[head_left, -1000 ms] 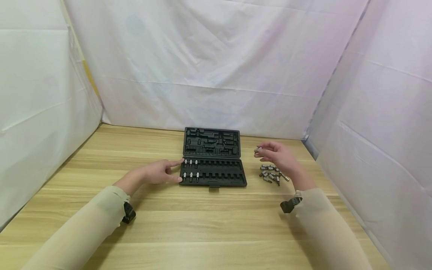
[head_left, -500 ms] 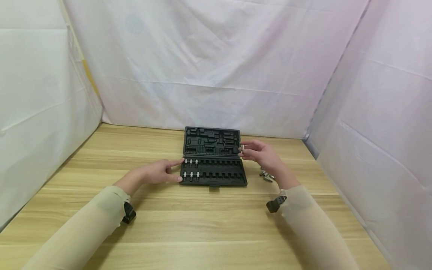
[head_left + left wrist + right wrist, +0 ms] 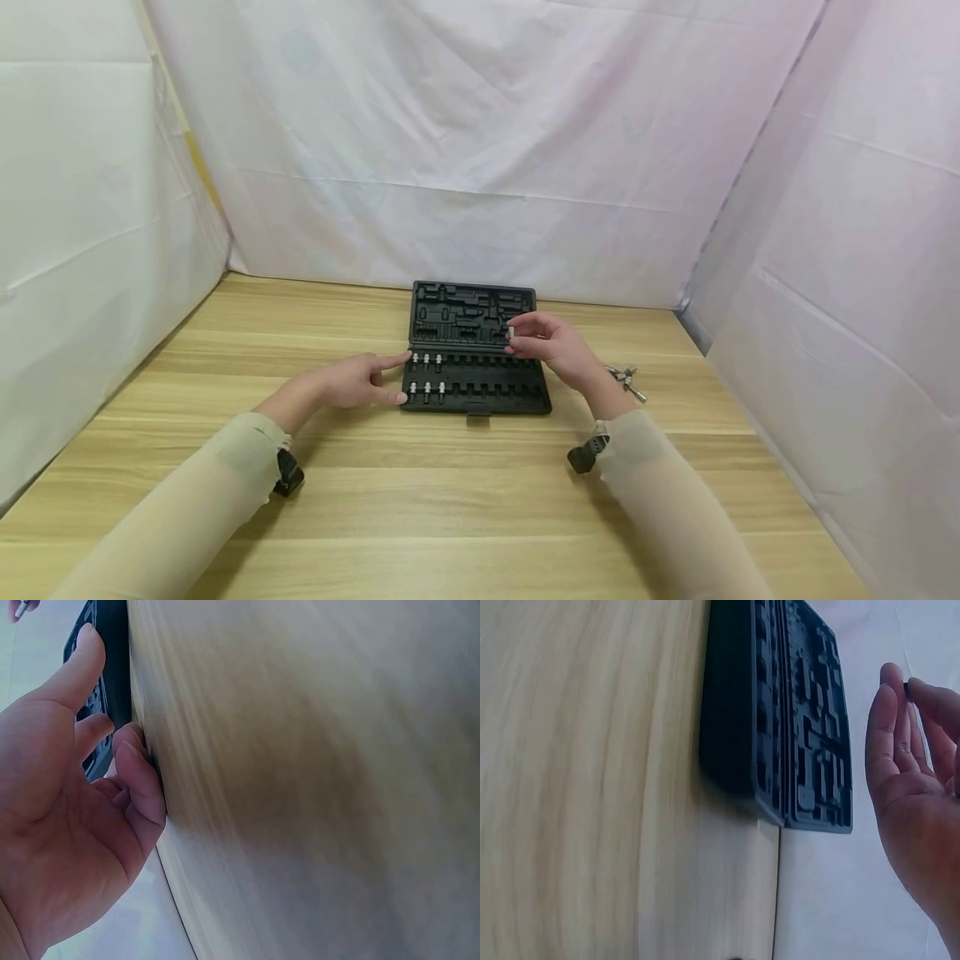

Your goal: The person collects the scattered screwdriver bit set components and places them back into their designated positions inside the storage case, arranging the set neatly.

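Note:
A black plastic socket case (image 3: 495, 375) lies unfolded on the wooden table, its lid tilted up at the back. Several silver-and-black socket bits (image 3: 427, 388) fill the left ends of its two rows. My left hand (image 3: 347, 382) touches the case's left edge, index finger at the rear and thumb at the front corner; its other fingers are bent under in the left wrist view. Between thumb and fingertips, my right hand (image 3: 558, 348) pinches one socket bit (image 3: 512, 332) above the right part of the case. Its dark end (image 3: 907, 691) shows in the right wrist view.
Loose socket bits (image 3: 628, 380) lie on the table (image 3: 450, 500) right of the case, partly hidden behind the right wrist. White sheeting (image 3: 465, 150) hangs behind and along both sides. A latch tab (image 3: 478, 414) juts from the case's front edge.
My right hand has moved left with the socket bit, from over the loose pile to above the case. The bit has been turned more upright. My left hand stays at the case's edge.

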The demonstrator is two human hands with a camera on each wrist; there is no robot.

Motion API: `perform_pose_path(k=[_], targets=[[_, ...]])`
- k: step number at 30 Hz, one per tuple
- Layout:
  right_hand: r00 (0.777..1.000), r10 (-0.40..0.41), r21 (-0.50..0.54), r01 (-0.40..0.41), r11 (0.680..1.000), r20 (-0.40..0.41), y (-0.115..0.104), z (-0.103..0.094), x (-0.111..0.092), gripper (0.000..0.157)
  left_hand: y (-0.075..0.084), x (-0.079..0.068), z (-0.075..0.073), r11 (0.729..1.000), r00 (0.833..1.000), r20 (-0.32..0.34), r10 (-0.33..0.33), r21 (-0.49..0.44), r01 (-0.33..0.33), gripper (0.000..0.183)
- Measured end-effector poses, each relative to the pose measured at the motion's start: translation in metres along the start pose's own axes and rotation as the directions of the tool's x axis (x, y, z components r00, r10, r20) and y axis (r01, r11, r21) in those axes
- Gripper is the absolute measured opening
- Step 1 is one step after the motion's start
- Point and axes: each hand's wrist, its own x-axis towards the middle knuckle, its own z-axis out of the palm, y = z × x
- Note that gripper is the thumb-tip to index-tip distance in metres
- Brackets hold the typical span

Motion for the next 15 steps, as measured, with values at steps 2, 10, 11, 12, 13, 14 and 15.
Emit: perform_pose_path(k=[2,10,11,12,13,14,15], targets=[[1.0,0.002,0.004,-0.002,1.0,0.001,0.0,0.004,0.003,0.051,0.0,0.0,0.0,1.0,1.0,0.0,0.002,-0.004,-0.002,0.089],[1.0,0.023,-0.031,-0.023,0.999,-0.01,0.001,0.018,0.015,0.045,0.0,0.0,0.0,1.0,1.0,0.002,0.006,0.001,-0.006,0.089],[1.0,0.025,-0.053,-0.026,0.998,-0.016,0.001,0.02,0.017,0.044,0.0,0.0,0.0,1.0,1.0,0.001,0.006,0.003,-0.006,0.09],[0.999,0.028,-0.074,-0.03,0.997,-0.022,0.001,0.023,0.019,0.043,0.0,0.0,0.0,1.0,1.0,0.0,0.006,0.007,-0.006,0.09],[0.999,0.031,-0.097,-0.034,0.995,-0.028,0.001,0.025,0.021,0.042,-0.001,0.0,0.0,1.0,1.0,-0.001,0.007,0.01,-0.007,0.09],[0.999,0.034,-0.123,-0.038,0.992,-0.034,0.001,0.027,0.023,0.041,0.0,0.0,0.0,1.0,1.0,-0.001,0.004,0.008,-0.004,0.09],[0.998,0.039,-0.15,-0.045,0.988,-0.042,0.001,0.029,0.025,0.039,0.0,-0.001,0.0,1.0,1.0,-0.001,0.001,0.006,-0.001,0.09]])
